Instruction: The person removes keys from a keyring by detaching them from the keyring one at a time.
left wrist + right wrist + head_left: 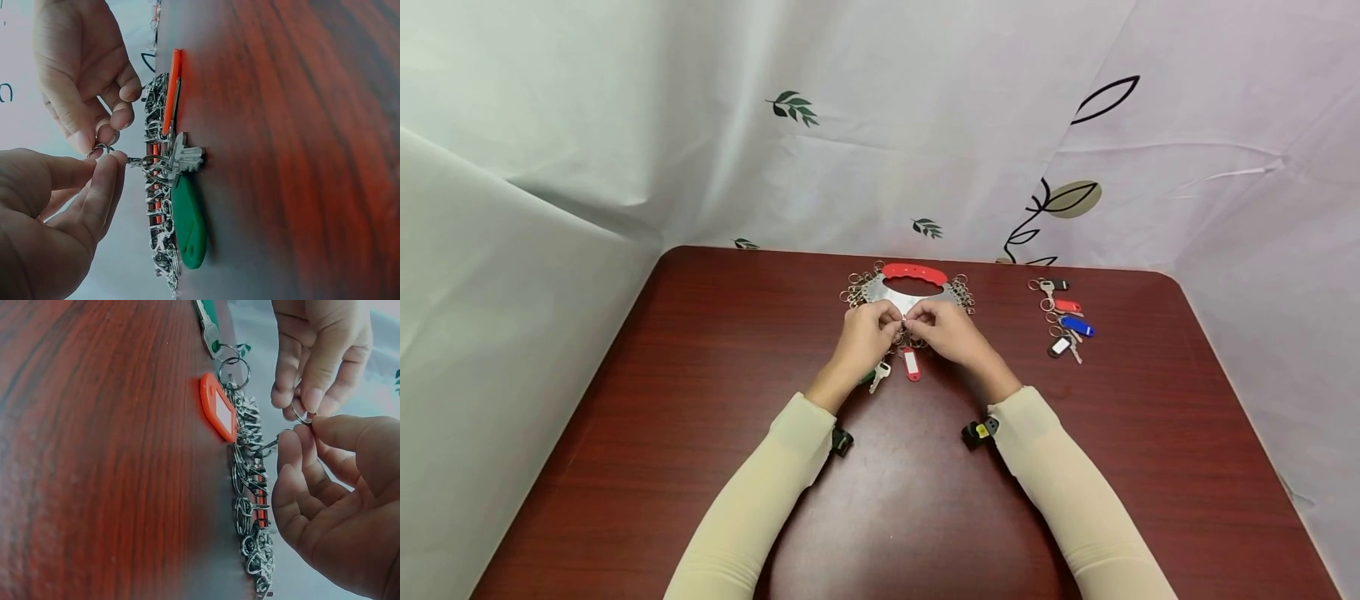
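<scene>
Both hands meet over a metal key-ring plate (912,302) with a red handle (914,271) and many small clasps and rings along its edge. My left hand (859,340) pinches a small metal ring (100,148) between thumb and fingertips. The same ring is pinched from the other side by my right hand (953,333). Beneath the fingers hang a red key tag (912,365) with a white label, a silver key (881,375) and a green key tag (189,225). Fingertips partly cover the ring, so whether it is spread apart cannot be made out.
On the right of the brown table (685,400) lie several keys on rings, with a dark tag (1058,285), a red tag (1067,306), a blue tag (1078,326) and a black tag with white label (1059,347). A white patterned curtain (880,150) surrounds the table.
</scene>
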A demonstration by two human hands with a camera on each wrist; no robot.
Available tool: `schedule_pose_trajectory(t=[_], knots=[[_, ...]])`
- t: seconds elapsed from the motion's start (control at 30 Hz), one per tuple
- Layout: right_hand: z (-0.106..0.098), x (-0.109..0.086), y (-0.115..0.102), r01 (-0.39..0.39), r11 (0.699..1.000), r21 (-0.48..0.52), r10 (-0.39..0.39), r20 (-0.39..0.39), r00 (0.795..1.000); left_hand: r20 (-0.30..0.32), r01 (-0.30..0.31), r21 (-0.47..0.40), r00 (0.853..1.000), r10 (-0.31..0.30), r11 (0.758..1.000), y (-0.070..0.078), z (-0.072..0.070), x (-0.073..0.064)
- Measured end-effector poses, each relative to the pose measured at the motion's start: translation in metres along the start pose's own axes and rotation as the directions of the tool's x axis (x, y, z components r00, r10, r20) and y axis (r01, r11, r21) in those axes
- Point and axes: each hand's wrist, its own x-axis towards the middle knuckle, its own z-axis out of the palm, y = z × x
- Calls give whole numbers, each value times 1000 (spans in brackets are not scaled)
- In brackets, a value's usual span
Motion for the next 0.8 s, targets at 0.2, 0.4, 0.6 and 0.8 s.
schedule_pose_trajectory(t=[0.2,0.4,0.6,0.8], knots=[[1,-1,-1,12,1000,2,-12,-12,1000,-30,7,-12,1000,-7,1000,0,1,-1],[1,-1,-1,6,1000,-2,-6,-10,1000,-52,10,3,999,-10,1000,1,1,-1],[2,-1,-1,7,1000,-18,-7,-13,1000,-44,18,16,999,-17,1000,0,2,-1],[3,-1,1,4,999,-46,-5,-14,1000,-18,18,18,1000,-18,1000,-1,3,-2]])
